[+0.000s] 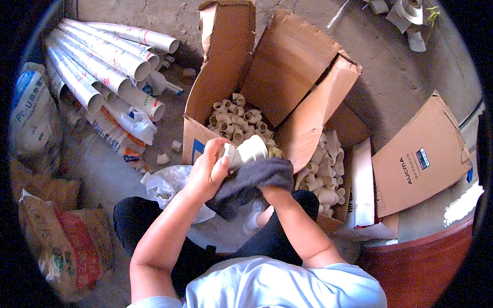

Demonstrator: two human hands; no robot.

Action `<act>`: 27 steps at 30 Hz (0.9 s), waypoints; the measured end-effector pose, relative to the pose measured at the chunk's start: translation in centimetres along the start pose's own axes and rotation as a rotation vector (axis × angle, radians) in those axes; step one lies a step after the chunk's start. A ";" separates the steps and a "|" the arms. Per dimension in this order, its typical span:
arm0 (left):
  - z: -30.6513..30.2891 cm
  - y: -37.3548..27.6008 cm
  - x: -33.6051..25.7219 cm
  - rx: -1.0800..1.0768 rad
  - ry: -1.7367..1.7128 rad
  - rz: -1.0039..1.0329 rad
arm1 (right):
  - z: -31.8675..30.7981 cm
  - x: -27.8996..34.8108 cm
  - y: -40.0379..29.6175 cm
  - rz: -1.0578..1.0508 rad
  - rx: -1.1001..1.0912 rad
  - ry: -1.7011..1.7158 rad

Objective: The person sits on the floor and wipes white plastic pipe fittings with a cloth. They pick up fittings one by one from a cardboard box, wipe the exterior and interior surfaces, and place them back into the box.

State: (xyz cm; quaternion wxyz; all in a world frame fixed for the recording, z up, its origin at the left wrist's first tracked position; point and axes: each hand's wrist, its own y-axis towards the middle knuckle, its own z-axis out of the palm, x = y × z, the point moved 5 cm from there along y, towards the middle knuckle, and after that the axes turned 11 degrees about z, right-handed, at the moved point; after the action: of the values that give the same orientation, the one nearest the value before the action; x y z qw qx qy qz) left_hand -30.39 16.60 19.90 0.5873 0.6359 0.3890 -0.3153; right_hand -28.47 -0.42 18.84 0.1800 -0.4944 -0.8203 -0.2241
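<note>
My left hand [210,169] grips a white plastic pipe fitting [252,149] by its left end, in front of my knees. A dark grey cloth [250,181] lies against the fitting's underside. My right hand [274,192] is mostly hidden under the cloth, with only the wrist and part of the hand showing, so its fingers cannot be seen. Just beyond both hands stands an open cardboard box [227,50] with many small white pipe fittings [237,119] inside. A clear plastic bag [169,183] with pale pieces lies beside my left forearm.
White pipes [111,50] lie stacked at the upper left, near filled sacks [34,119]. At the right, a second cardboard box [364,181] holds more fittings [327,184]; its printed flap [420,161] spreads outward. A red surface [420,265] borders the lower right. Loose fittings [163,158] lie on the floor.
</note>
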 end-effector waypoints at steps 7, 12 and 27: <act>0.8 -0.4 0.4 0.024 0.092 -0.104 | 2.1 1.0 -0.5 0.007 -0.056 0.279; 0.9 -0.3 -0.5 -0.053 0.199 -0.007 | 2.0 2.6 0.0 -0.116 -0.259 -0.291; 0.7 -1.2 -0.6 -0.037 0.260 0.251 | 0.2 2.6 2.3 -0.047 -0.011 0.100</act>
State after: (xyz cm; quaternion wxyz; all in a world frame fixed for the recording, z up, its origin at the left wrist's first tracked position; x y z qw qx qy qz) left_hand -31.63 15.84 19.73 0.5782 0.7040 0.3851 -0.1476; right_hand -27.54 2.51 20.45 0.2128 -0.4641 -0.8204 -0.2574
